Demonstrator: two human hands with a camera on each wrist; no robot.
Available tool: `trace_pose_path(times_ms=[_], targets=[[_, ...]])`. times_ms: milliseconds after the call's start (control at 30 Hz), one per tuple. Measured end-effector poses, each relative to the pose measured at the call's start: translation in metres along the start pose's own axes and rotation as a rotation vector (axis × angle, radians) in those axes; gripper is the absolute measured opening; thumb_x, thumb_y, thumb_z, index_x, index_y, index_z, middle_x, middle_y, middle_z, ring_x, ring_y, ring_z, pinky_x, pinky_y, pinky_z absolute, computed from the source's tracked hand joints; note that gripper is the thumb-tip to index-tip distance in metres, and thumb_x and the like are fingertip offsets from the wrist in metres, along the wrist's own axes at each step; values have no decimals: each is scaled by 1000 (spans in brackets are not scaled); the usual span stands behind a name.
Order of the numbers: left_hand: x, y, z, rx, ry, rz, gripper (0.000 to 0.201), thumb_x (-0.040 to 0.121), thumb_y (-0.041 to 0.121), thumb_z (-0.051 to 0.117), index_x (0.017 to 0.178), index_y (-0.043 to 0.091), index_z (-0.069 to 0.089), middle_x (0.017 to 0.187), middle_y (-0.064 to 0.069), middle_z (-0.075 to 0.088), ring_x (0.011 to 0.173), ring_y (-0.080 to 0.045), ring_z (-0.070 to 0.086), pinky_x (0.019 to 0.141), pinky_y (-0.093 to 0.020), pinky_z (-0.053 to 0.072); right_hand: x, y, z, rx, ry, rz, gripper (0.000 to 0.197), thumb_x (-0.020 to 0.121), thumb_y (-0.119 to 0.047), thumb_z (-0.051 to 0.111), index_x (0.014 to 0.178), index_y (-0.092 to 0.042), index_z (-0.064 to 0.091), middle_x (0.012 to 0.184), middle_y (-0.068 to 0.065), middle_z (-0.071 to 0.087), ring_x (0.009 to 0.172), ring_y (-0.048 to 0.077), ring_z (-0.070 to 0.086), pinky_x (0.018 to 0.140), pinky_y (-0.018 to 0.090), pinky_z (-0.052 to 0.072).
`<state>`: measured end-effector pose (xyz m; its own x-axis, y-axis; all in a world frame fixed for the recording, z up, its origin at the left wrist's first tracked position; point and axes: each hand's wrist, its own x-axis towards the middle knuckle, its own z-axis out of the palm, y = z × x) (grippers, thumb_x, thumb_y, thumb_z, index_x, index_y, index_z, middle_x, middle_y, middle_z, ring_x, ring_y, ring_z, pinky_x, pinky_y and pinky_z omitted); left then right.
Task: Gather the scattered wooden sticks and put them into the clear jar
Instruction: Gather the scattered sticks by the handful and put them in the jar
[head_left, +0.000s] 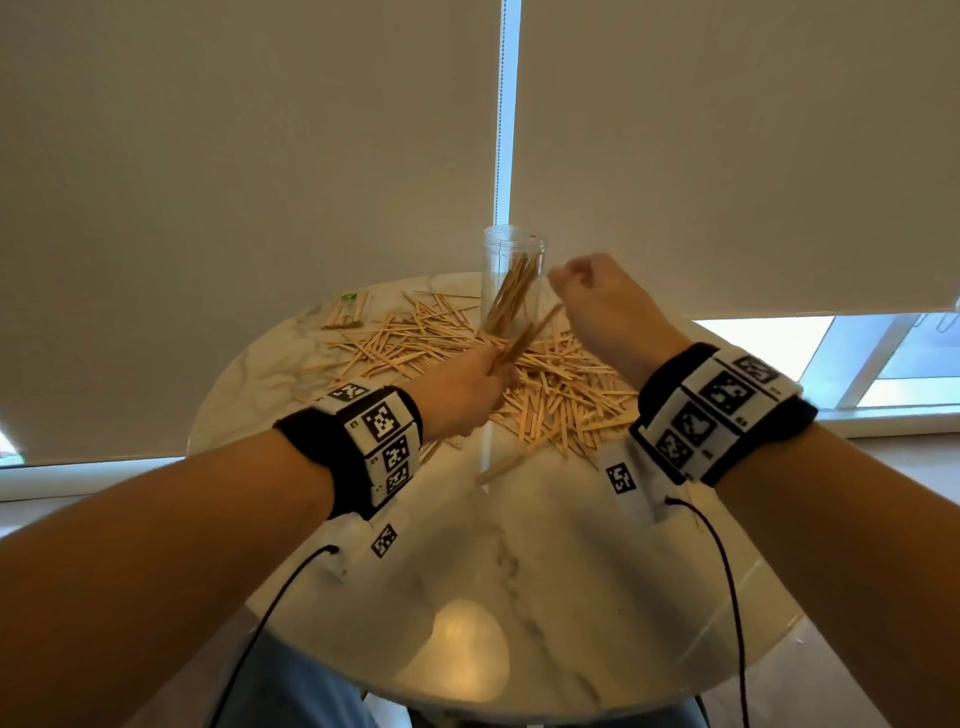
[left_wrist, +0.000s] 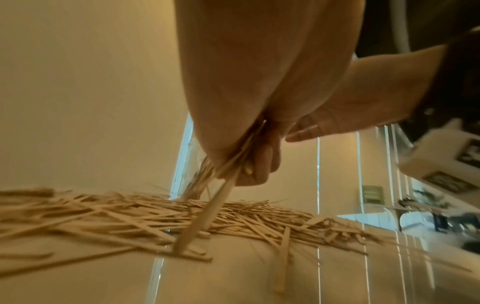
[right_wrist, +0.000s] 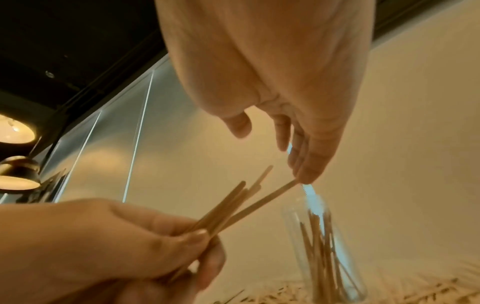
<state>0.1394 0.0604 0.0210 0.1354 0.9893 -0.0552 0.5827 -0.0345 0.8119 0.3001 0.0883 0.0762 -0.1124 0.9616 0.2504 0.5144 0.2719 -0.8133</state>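
Observation:
Loose wooden sticks (head_left: 467, 358) lie in a wide pile across the far half of the round marble table (head_left: 519, 571). Behind the pile a clear jar (head_left: 511, 280) stands upright with several sticks leaning inside it, and it also shows in the right wrist view (right_wrist: 324, 246). My left hand (head_left: 467, 384) grips a small bundle of sticks (head_left: 524, 338) that points up toward the jar. Just right of the jar's upper part, my right hand (head_left: 582, 286) hovers with thumb and fingers apart (right_wrist: 272, 154). One fingertip (right_wrist: 306, 176) touches the end of a stick in the bundle (right_wrist: 233, 211).
A wrapped packet of sticks (head_left: 345, 310) with a green label lies at the table's far left. Roller blinds (head_left: 260, 182) hang close behind the table. Black cables run from both wristbands toward me. The near half of the table is bare marble.

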Motion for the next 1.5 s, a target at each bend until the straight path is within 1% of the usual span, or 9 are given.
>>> trace_pose_path(times_ms=[167, 333, 467, 600, 867, 1000, 1133, 1300, 1500], targets=[[3, 12, 17, 47, -129, 34, 27, 107, 29, 38, 92, 16, 55, 69, 0, 46, 54, -13, 38, 51, -27, 37, 0, 8, 8, -170, -441, -4, 44, 105, -40, 39, 96, -10, 70, 87, 10, 73, 78, 23, 67, 84, 44, 54], [13, 9, 22, 39, -109, 49, 28, 107, 37, 39, 93, 18, 54, 70, 1, 46, 52, -12, 39, 49, -28, 38, 12, 26, -3, -342, -139, -41, 43, 103, -50, 39, 104, -15, 64, 91, -1, 65, 83, 17, 61, 75, 35, 48], [16, 9, 20, 141, -112, 109, 28, 107, 34, 39, 88, 19, 54, 70, 3, 48, 53, -10, 41, 53, -26, 39, 16, 32, -1, -234, -198, -41, 40, 105, -35, 43, 90, -13, 74, 82, 3, 73, 68, 15, 63, 69, 34, 52], [22, 9, 15, 156, -73, 112, 30, 108, 34, 38, 86, 22, 54, 68, 5, 49, 53, -10, 41, 54, -26, 37, 21, 24, 6, -168, -79, -120, 27, 103, -28, 45, 110, -18, 69, 87, -7, 66, 79, 18, 66, 76, 35, 57], [31, -2, -5, -43, 11, 69, 29, 107, 37, 37, 98, 17, 57, 72, 3, 48, 53, -9, 42, 53, -27, 41, 35, 20, 20, 115, -206, 117, 33, 105, -33, 40, 98, -15, 67, 107, 15, 70, 94, 35, 70, 86, 49, 59], [45, -14, -21, -307, 241, 16, 34, 106, 41, 42, 118, 11, 53, 76, 1, 46, 59, -12, 44, 60, -32, 43, 62, 40, 34, -627, -263, 137, 54, 100, -58, 40, 102, -9, 64, 98, 8, 65, 90, 23, 64, 60, 28, 45], [62, -26, -28, -610, 373, -73, 33, 106, 38, 40, 125, 11, 45, 77, 0, 45, 56, -11, 43, 55, -31, 44, 83, 52, 69, -1021, -460, 151, 63, 85, -75, 51, 92, -13, 55, 92, 5, 59, 96, 24, 62, 79, 33, 51], [69, -42, -28, -617, 373, -79, 23, 106, 39, 40, 111, 17, 46, 75, -1, 45, 54, -11, 42, 52, -30, 42, 103, 65, 92, -1087, -415, 31, 21, 98, -25, 55, 91, -10, 67, 79, 4, 60, 76, 23, 61, 72, 33, 55], [76, -51, -25, -568, 360, -117, 33, 107, 39, 39, 128, 14, 43, 72, -1, 43, 54, -12, 41, 51, -30, 41, 102, 65, 86, -1008, -400, 58, 15, 99, -16, 50, 92, -9, 62, 89, 7, 59, 79, 23, 57, 71, 30, 50]])
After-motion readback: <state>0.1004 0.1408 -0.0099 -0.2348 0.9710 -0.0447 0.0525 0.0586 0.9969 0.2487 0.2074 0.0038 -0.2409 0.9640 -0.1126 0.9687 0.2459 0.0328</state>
